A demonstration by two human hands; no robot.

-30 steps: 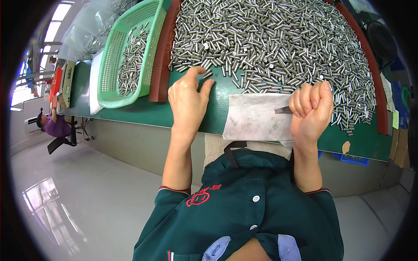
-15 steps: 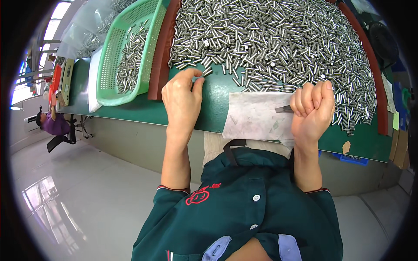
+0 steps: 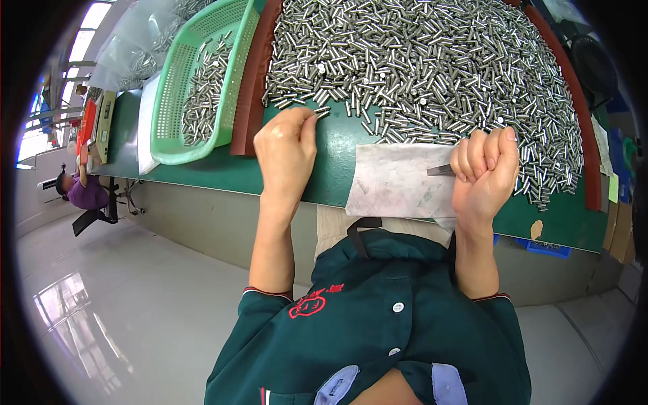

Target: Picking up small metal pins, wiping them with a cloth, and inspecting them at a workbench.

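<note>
My left hand [image 3: 286, 152] is at the near edge of the heap of short, shiny metal pins [image 3: 418, 61]. Its thumb and forefinger are pinched together on a metal pin [image 3: 323, 114] that pokes out past the fingertips. On the right, my right hand [image 3: 487, 169] is curled into a fist around a flat, dark metal strip [image 3: 439, 171], whose end sticks out to the left; the rest is hidden in the palm. Beneath that strip lies a stained whitish cloth or sheet [image 3: 391, 182], at the table's front edge.
A green plastic basket [image 3: 159, 135] with more pins stands left of a red-brown rail [image 3: 247, 115]. Another rail [image 3: 588, 142] borders the heap on the right. Beyond the basket are a scale [image 3: 102, 128] and plastic bags [image 3: 128, 50]. A person [image 3: 88, 194] sits far left.
My left thumb and forefinger have closed together on a pin, and the hand has shifted slightly right. My right hand stays in place with the metal strip.
</note>
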